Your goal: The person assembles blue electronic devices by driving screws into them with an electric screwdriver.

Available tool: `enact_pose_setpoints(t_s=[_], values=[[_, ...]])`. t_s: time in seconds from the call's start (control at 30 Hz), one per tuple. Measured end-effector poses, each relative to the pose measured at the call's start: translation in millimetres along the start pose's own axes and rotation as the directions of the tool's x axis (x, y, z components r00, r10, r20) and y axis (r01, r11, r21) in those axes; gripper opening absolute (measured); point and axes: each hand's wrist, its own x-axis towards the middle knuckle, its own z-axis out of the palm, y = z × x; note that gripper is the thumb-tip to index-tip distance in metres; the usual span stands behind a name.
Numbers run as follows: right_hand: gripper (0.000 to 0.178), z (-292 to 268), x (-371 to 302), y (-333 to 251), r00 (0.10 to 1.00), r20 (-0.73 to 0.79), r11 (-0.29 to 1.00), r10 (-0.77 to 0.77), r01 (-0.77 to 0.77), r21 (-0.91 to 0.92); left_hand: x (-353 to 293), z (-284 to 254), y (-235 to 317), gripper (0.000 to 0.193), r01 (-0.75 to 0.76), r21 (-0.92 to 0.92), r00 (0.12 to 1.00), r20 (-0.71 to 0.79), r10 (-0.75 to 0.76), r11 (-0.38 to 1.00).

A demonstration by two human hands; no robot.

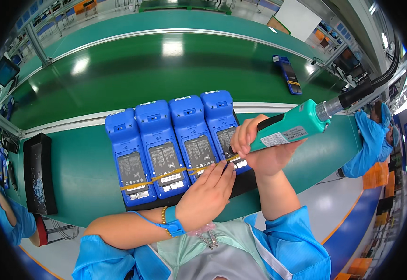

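Observation:
Several blue handheld terminals (156, 109) lie side by side, backs up, on a black holder (245, 184). Dark labelled batteries (132, 169) show in their backs, with yellow bands (168, 176) across them. My right hand (271, 158) is wrapped round a teal electric screwdriver (297, 123), its tip end down at the rightmost terminal (218, 107). The bit itself is hidden by my fingers. My left hand (204, 198) lies with fingers stretched out over the lower ends of the two rightmost terminals, near the screwdriver tip. A blue wrist strap (173, 221) is on my left wrist.
A black bin (39, 175) holding small bluish pieces stands at the left of the green bench (80, 163). Another blue terminal (287, 74) lies at the far right, beyond a metal rail. The screwdriver's thick cable (385, 77) rises to the upper right. Other people in blue sit at both sides.

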Motion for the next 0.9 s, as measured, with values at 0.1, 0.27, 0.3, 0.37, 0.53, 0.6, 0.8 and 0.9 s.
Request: enact_pose_setpoints(t_s=[0.1, 0.27, 0.3, 0.37, 0.53, 0.6, 0.8, 0.9], values=[[0.098, -1.4, -0.3, 2.0, 1.0, 0.002, 1.0, -0.001, 0.001, -0.004, -0.1, -1.6, -0.8, 0.066, -0.005, 0.021, 1.0, 0.019, 0.004, 1.0], [0.097, 0.3, -1.0, 1.8, 1.0, -0.027, 1.0, 0.006, -0.006, 0.001, -0.3, -1.9, -0.9, 0.066, -0.014, 0.036, 0.999, 0.033, 0.013, 0.999], [0.097, -0.2, -1.3, 2.1, 0.999, -0.032, 1.0, 0.001, -0.001, -0.008, -0.4, -1.6, -1.0, 0.066, -0.015, 0.036, 0.999, 0.029, 0.014, 0.999], [0.097, -0.1, -1.9, 3.3, 0.999, -0.038, 1.0, -0.004, 0.003, -0.016, -0.4, -1.3, -1.3, 0.065, -0.015, 0.035, 1.0, 0.026, 0.014, 0.999], [0.1, -2.3, -3.5, 6.5, 0.999, -0.048, 0.998, 0.003, 0.0, 0.062, -1.3, -2.2, -1.9, 0.065, -0.018, 0.045, 1.0, 0.023, 0.017, 0.999], [0.1, -1.4, -3.0, 5.8, 0.999, -0.044, 0.998, 0.006, -0.004, 0.059, -1.7, -0.9, -2.2, 0.065, -0.017, 0.049, 1.0, 0.021, 0.016, 0.999], [0.1, -1.4, -2.5, 5.9, 1.0, -0.024, 0.998, 0.011, -0.009, 0.063, -1.5, -0.7, -2.2, 0.064, -0.019, 0.06, 1.0, 0.025, 0.017, 0.998], [0.101, 0.0, -2.7, 6.1, 1.0, -0.026, 0.998, 0.017, -0.016, 0.058, -1.8, 0.3, -2.4, 0.064, -0.021, 0.072, 1.0, 0.021, 0.019, 0.997]])
